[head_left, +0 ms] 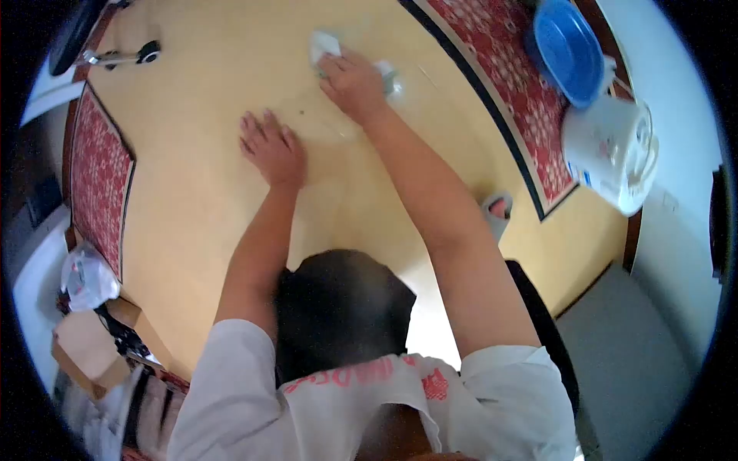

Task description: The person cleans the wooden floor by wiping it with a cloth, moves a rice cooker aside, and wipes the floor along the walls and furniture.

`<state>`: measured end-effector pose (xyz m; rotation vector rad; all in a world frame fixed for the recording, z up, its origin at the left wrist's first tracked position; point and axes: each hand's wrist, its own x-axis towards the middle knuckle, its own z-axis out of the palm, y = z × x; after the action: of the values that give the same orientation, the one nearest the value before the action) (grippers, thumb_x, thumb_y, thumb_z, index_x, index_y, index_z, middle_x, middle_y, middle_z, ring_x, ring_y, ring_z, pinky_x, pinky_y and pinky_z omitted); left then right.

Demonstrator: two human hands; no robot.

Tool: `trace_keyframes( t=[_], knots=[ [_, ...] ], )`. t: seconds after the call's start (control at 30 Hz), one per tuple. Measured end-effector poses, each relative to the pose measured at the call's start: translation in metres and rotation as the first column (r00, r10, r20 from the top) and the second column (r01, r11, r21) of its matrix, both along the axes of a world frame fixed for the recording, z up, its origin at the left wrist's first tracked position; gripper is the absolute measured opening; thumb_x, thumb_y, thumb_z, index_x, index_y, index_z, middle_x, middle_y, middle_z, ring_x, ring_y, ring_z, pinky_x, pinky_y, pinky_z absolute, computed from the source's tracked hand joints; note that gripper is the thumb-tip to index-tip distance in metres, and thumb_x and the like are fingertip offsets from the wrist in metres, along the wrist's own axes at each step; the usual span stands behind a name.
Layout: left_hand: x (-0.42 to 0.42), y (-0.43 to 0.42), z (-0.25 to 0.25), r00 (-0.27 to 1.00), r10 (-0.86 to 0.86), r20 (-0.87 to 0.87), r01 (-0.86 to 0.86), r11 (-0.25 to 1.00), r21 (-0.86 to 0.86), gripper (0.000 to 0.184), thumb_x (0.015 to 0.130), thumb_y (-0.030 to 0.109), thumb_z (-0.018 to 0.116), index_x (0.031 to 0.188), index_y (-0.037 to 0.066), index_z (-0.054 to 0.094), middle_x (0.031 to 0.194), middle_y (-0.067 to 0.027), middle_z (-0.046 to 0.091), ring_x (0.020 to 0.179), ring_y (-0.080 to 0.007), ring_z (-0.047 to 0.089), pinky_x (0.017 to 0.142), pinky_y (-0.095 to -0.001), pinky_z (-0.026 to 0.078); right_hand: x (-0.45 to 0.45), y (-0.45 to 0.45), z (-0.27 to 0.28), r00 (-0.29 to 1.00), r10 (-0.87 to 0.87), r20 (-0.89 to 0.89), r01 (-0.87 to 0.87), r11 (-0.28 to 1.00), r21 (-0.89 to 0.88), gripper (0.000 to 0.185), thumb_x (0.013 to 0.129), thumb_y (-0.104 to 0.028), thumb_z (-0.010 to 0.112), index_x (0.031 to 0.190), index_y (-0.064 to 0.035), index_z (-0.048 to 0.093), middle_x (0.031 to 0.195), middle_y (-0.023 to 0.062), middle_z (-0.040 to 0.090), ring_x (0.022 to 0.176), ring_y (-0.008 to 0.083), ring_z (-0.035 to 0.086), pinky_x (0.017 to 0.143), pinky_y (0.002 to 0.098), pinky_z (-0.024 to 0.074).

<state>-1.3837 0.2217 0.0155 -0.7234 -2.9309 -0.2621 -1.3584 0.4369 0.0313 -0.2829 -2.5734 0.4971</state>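
Observation:
My right hand (351, 86) is closed on a white cloth or tissue (325, 46) and presses it to the pale yellow floor (192, 92), with the fingers partly hidden. Just right of that hand lies a small pale, shiny item (389, 77), too blurred to name. Lower and to the left, my left hand (272, 149) rests flat on the floor with its fingers apart and nothing in it. A small dark spot (302, 113) shows on the floor between the two hands.
A red patterned rug (492, 50) with a black edge lies at the right, near a blue basin (570, 50) and a white appliance (603, 146). Another red rug (100, 169), a plastic bag (88, 280) and a cardboard box (88, 346) are at the left.

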Motion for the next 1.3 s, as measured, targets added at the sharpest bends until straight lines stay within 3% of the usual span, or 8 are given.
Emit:
trace_keyframes(
  t=[0.2,0.23,0.33,0.43,0.8,1.0,1.03,1.3],
  knots=[
    [0.001,-0.001,-0.005,0.999,-0.016,-0.042,0.017,1.0,0.015,0.052,0.095,0.03,0.045,0.143,0.009,0.041,0.153,-0.0216,0.028,0.144,-0.0366,0.022,0.114,-0.0563,0.016,0.206,0.039,0.016,0.654,-0.749,-0.108,0.713,0.657,-0.244,0.042,0.082,-0.004,0.056,0.124,-0.0075,0.062,0.11,0.0089,0.069,0.089,0.0191,0.066,0.074,0.0314,0.0519],
    [0.003,0.0,-0.007,0.999,-0.008,-0.05,0.009,1.0,0.027,0.052,0.095,0.03,0.045,0.143,0.009,0.04,0.153,-0.0218,0.028,0.144,-0.0367,0.022,0.114,-0.0565,0.016,0.239,0.04,0.048,0.463,-0.875,0.142,0.702,0.264,-0.661,0.039,0.086,-0.004,0.052,0.124,-0.0035,0.062,0.11,0.013,0.069,0.091,0.0194,0.067,0.076,0.031,0.0514],
    [0.007,0.003,-0.002,0.999,-0.016,-0.046,0.017,0.999,0.035,0.052,0.094,0.029,0.045,0.142,0.008,0.042,0.151,-0.0228,0.031,0.142,-0.038,0.024,0.113,-0.0575,0.017,0.317,0.039,0.021,-0.028,-0.98,0.195,0.936,-0.094,-0.34,0.045,0.088,-0.023,0.051,0.126,0.001,0.06,0.105,0.0231,0.068,0.091,0.0351,0.066,0.083,0.0414,0.0507],
    [0.002,0.003,-0.006,0.997,-0.037,-0.07,0.04,0.998,0.039,0.051,0.094,0.029,0.045,0.141,0.007,0.043,0.149,-0.0229,0.033,0.142,-0.0382,0.025,0.112,-0.0573,0.018,0.302,0.038,-0.02,0.07,-0.979,0.19,0.984,0.098,0.146,0.054,0.084,-0.031,0.058,0.129,0.0001,0.057,0.112,0.0234,0.065,0.1,0.0381,0.063,0.088,0.0443,0.049],
    [0.002,0.0,-0.005,0.997,-0.03,-0.065,0.035,0.995,0.089,0.05,0.093,0.029,0.046,0.138,0.008,0.046,0.148,-0.0234,0.035,0.141,-0.0388,0.026,0.112,-0.0587,0.017,0.043,0.012,-0.012,0.939,-0.316,0.134,0.326,0.943,-0.069,0.04,0.075,-0.025,0.067,0.112,-0.01,0.063,0.095,0.011,0.068,0.084,0.0312,0.064,0.069,0.0446,0.0538],
    [0.001,-0.001,-0.006,0.998,0.004,-0.06,0.002,0.994,0.105,0.049,0.092,0.029,0.046,0.136,0.007,0.048,0.148,-0.0232,0.034,0.141,-0.0386,0.025,0.111,-0.0606,0.017,0.232,0.138,0.013,0.169,-0.898,0.407,0.784,0.373,0.496,0.033,0.091,-0.031,0.057,0.092,-0.0008,0.07,0.085,0.0142,0.07,0.071,0.0298,0.067,0.058,0.0444,0.0523],
    [0.0,0.0,-0.005,0.998,0.009,-0.054,-0.004,0.996,0.088,0.049,0.092,0.029,0.047,0.136,0.007,0.047,0.148,-0.023,0.034,0.141,-0.0386,0.025,0.111,-0.0606,0.017,0.27,0.146,0.02,0.349,-0.936,0.053,0.93,0.353,0.108,0.042,0.089,-0.041,0.053,0.09,-0.0044,0.073,0.084,0.017,0.072,0.069,0.0353,0.068,0.058,0.0506,0.0514],
    [0.002,-0.001,0.0,0.999,0.015,-0.035,-0.011,0.993,0.117,0.05,0.091,0.028,0.047,0.137,0.008,0.046,0.149,-0.0222,0.032,0.141,-0.0387,0.025,0.111,-0.0608,0.017,0.227,0.17,-0.018,0.31,-0.936,0.166,0.855,0.351,0.382,0.033,0.087,-0.033,0.057,0.107,-0.0106,0.072,0.08,0.0165,0.071,0.07,0.0377,0.069,0.061,0.0502,0.0542]
  ],
)
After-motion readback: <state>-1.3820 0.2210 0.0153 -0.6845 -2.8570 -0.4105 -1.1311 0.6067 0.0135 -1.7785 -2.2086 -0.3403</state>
